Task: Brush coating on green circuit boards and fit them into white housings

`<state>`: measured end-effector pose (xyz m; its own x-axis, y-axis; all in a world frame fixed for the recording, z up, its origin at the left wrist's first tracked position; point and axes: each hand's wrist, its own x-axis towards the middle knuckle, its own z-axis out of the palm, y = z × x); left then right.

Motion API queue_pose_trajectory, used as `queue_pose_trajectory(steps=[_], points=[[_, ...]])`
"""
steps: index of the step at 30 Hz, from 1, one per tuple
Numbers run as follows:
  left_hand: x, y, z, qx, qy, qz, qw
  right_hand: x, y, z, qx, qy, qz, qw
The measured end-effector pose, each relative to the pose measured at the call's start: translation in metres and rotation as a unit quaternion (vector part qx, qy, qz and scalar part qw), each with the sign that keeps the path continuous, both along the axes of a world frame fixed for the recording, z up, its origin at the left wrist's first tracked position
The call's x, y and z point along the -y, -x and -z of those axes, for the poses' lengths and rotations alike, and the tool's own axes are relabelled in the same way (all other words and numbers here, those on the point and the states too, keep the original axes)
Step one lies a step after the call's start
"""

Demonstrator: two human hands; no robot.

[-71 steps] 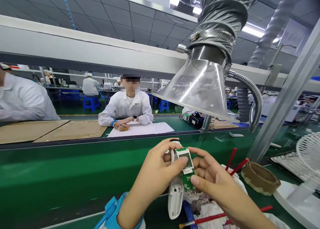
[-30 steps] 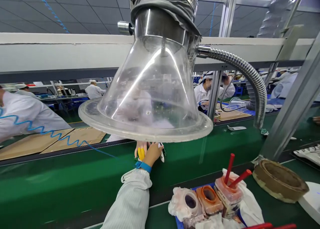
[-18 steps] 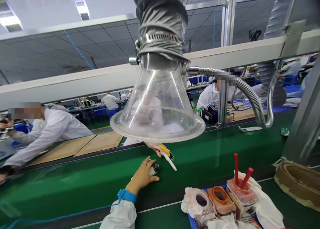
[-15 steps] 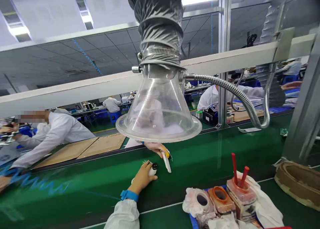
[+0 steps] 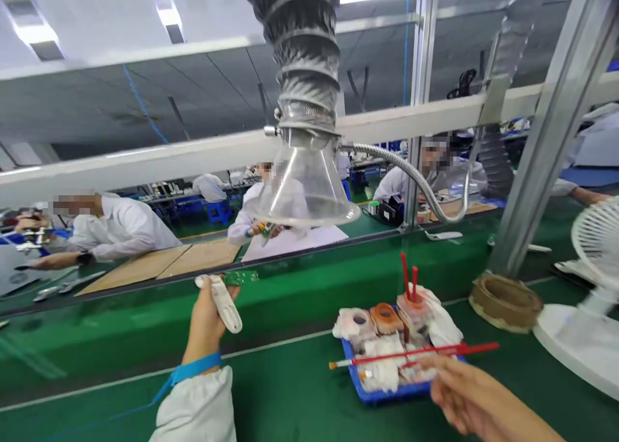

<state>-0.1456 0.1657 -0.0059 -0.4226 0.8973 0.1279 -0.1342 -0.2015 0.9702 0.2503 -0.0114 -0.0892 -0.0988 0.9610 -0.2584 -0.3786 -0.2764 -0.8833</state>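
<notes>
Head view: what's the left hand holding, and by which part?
A white plastic housing, gripped around its middle by the left hand, with a green circuit board sticking out past the hand.

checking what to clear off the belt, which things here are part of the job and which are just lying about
Part of the job:
- left hand holding white casing and green circuit board
- right hand at red brush

Just lying about:
- blue tray
- brown roll
- white fan
</notes>
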Motion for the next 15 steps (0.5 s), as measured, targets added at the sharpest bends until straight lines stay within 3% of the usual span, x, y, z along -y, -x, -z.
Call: queue_pose_trajectory(steps=[3, 6, 9, 15], points=[[0.036, -0.003, -0.022, 0.092, -0.009, 0.043, 0.995, 0.005, 0.007, -0.014, -0.045, 0.049, 0.053, 0.996], [0.066, -0.019, -0.035, 0.198, -0.001, 0.079, 0.977, 0.003, 0.012, -0.019, -0.048, 0.087, 0.087, 0.991], [0.090, -0.043, -0.042, 0.297, 0.030, 0.133, 0.945, -0.001, 0.012, -0.020, -0.054, 0.103, 0.112, 0.987], [0.117, -0.082, -0.046, 0.324, 0.138, 0.235, 0.906, -0.012, 0.013, -0.021, -0.077, 0.136, 0.144, 0.977]])
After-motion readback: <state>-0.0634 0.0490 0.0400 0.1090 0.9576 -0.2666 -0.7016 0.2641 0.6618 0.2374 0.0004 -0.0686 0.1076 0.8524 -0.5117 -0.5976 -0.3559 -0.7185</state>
